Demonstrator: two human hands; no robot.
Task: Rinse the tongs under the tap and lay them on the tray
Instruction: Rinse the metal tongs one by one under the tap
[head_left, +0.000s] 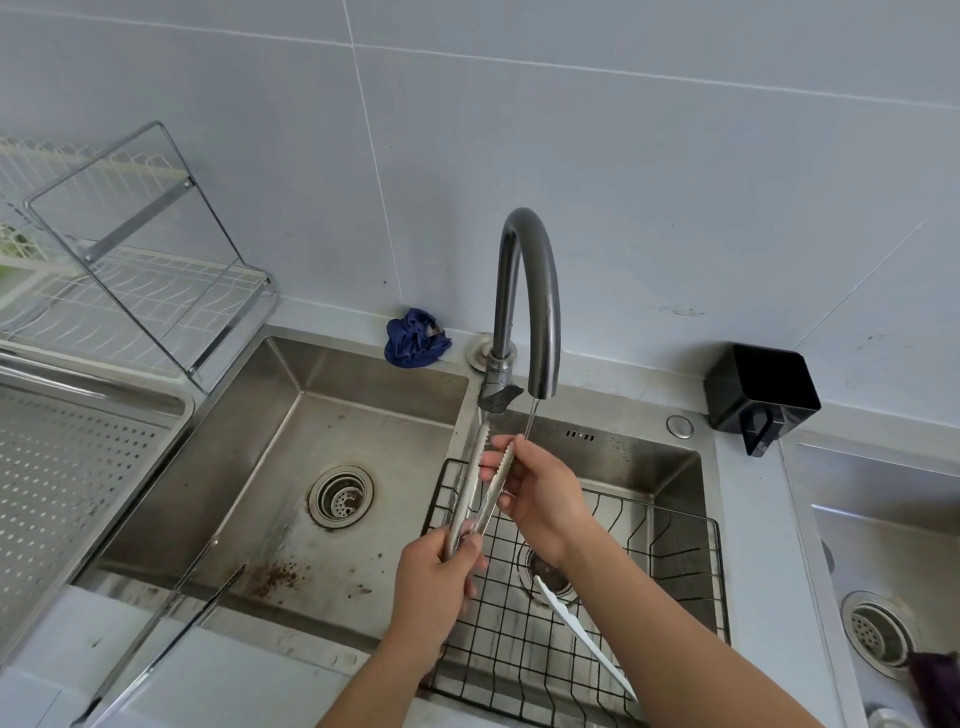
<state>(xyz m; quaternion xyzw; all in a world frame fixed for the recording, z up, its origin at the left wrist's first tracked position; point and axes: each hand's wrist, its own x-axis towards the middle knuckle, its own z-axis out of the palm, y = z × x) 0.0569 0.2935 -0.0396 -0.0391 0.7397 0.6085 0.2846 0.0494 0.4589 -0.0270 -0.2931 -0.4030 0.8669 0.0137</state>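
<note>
Water drops in a thin stream from the tap (540, 291), landing right at the top of the tongs (470, 478). The tongs stand nearly upright over the right basin, serrated tips up under the spout, arms a little apart. Left hand (441, 577) grips the hinge end low down, fingers curled round it. Right hand (545, 499) is up near the tips, fingers (501, 446) pinching the right-hand arm of the tongs just where the stream meets it. Below them a black wire basket (670, 566) sits in that basin, with a white utensil (582, 634) lying across it. Off to the left, the perforated steel tray (62, 467) rests beside the left basin of the sink (249, 467), well apart from the tongs. A second, longer pair of tongs (208, 603) leans across that basin's front edge. On the desk (613, 379) behind the tap: a crumpled blue cloth (415, 338), and to the right a black holder (758, 384).
</note>
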